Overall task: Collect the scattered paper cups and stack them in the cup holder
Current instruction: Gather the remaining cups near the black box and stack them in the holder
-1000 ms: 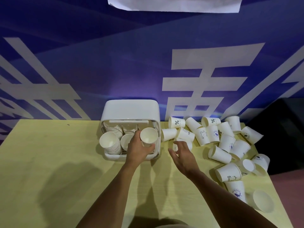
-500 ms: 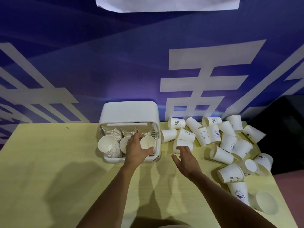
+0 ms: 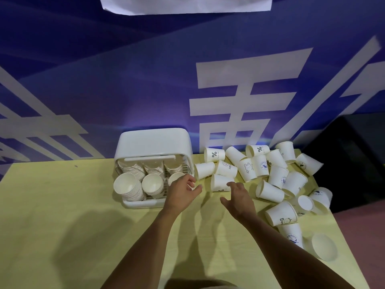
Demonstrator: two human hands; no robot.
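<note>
Yellow tabletop (image 3: 62,205), set against a blue banner (image 3: 145,80) with large white characters; a white sheet (image 3: 185,5) hangs at the top of the banner. White holder (image 3: 153,142) stands at the far edge, a little left of centre, with its hood to the rear and its open front facing the person. Inside lie three stacks (image 3: 127,184) of cups side by side, mouths facing forward. The right-hand stack is the shortest and its mouth is partly hidden. Left hand (image 3: 181,192) hovers at the holder's front right corner, just before that short stack. Its fingers (image 3: 190,180) are loosely bent and parted and hold nothing. Right hand (image 3: 239,199) is just to the right, palm turned inward, with fingers spread and the thumb low. Its forefinger lies over the nearest cup (image 3: 218,182), which is on its side just right of the holder; cannot tell whether they touch. Loose cups (image 3: 275,176) are heaped from beside the holder to the far right corner, most of them tipped over, some with blue prints or a "%" mark. More of them trail down the right edge. A dark box (image 3: 354,163) stands beyond the right edge.
</note>
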